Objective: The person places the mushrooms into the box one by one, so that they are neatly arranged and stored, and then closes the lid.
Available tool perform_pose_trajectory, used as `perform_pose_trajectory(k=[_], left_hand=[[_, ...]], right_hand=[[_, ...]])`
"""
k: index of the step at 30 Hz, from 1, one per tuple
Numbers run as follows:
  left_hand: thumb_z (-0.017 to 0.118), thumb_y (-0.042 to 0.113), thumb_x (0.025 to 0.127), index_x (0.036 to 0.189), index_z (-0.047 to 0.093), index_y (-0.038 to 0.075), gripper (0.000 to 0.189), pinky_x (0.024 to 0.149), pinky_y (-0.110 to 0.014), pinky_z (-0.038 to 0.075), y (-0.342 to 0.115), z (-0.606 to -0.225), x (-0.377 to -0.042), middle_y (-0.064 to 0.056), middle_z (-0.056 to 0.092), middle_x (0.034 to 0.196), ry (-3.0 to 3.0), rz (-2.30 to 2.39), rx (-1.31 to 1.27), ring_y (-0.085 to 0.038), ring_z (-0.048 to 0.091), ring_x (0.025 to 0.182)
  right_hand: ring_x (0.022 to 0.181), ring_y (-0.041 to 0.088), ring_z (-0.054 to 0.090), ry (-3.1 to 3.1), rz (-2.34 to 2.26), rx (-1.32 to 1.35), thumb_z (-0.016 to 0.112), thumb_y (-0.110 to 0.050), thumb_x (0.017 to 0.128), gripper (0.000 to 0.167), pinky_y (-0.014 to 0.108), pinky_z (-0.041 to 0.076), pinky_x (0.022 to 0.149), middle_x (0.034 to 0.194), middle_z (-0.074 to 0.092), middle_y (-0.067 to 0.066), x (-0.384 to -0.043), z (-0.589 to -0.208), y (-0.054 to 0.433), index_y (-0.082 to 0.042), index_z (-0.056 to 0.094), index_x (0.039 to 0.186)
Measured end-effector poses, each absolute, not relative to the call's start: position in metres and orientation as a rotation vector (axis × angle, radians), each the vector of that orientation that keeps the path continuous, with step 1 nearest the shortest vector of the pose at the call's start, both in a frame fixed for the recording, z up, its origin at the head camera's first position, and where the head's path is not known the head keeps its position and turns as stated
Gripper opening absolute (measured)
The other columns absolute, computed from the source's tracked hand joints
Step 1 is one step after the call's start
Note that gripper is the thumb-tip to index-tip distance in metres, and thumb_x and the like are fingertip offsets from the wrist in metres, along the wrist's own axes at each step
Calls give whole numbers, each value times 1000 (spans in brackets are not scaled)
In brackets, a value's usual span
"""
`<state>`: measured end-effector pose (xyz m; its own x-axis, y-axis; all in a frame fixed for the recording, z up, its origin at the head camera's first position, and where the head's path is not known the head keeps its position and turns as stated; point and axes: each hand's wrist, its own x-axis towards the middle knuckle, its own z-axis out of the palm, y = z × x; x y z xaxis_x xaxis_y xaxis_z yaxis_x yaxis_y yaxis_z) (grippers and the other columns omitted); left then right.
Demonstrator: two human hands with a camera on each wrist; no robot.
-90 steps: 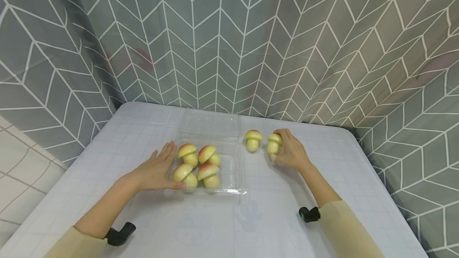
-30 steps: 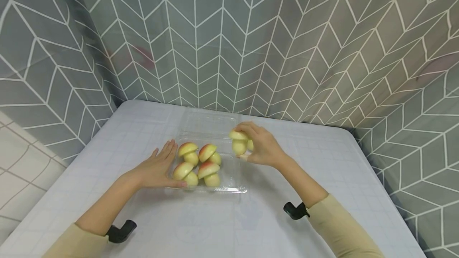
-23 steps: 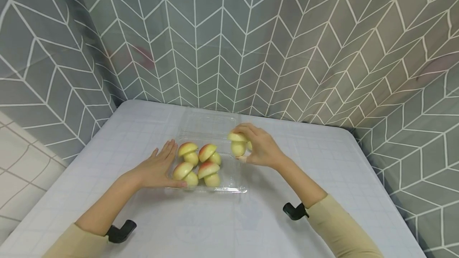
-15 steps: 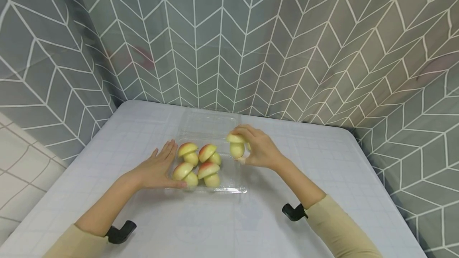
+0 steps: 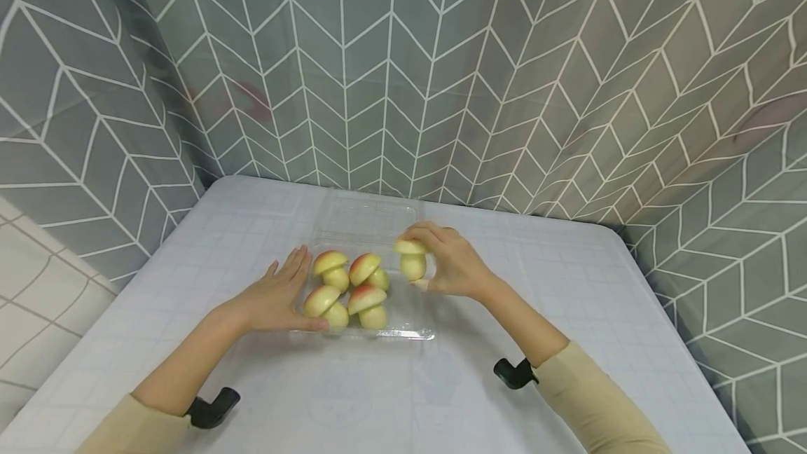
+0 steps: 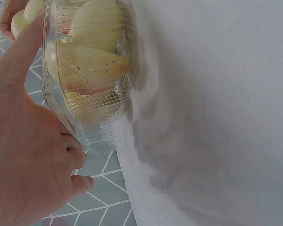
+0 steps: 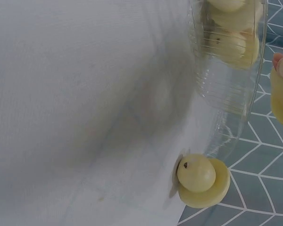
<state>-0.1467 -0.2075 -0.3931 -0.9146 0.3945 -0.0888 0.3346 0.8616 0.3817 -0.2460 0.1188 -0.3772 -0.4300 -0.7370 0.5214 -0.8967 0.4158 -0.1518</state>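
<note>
My right hand [image 5: 457,265] grips a yellow mushroom-shaped piece [image 5: 412,266] by cap and stem, holding it upright over the right side of a clear plastic box [image 5: 406,310]. Several similar pieces with red-blushed caps, one of them a near-right piece [image 5: 368,305], lie tilted in the box's left half. My left hand [image 5: 274,300] lies along the box's left wall, fingers extended and thumb at the front edge. In the right wrist view another mushroom-shaped piece [image 7: 200,179] sits on the table beside the box; in the head view my right hand hides it.
The box's transparent lid [image 5: 368,219] lies folded back behind it. A white cloth covers the table [image 5: 353,398], and a grey patterned curtain [image 5: 403,76] hangs close behind its far edge. Black wrist mounts [image 5: 213,408] stick out near both sleeves.
My right hand has picked up the mushroom-shaped piece from the right of the table and carried it left, over the box. My left hand stays at the box's side.
</note>
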Motion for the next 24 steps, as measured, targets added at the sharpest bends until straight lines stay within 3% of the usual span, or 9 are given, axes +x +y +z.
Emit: perform_pose_trajectory(k=[10, 24], left_hand=[[65, 73, 72, 146, 10, -17, 128, 110, -64, 9, -208, -394, -147, -34, 5, 154, 2871, 542, 568, -46, 5, 143], [64, 74, 72, 146, 10, -17, 129, 110, -64, 10, -209, -396, -148, -34, 5, 153, 2879, 535, 580, -46, 6, 143]], right_hand=[[109, 15, 56, -2478, 443, 1400, 87, -33, 60, 72, 35, 46, 91, 123, 55, -3, -244, -383, 110, -19, 54, 123], [117, 22, 50, -2607, 246, 1397, 82, -34, 63, 72, 41, 43, 98, 126, 53, 3, -243, -390, 102, -18, 51, 126]])
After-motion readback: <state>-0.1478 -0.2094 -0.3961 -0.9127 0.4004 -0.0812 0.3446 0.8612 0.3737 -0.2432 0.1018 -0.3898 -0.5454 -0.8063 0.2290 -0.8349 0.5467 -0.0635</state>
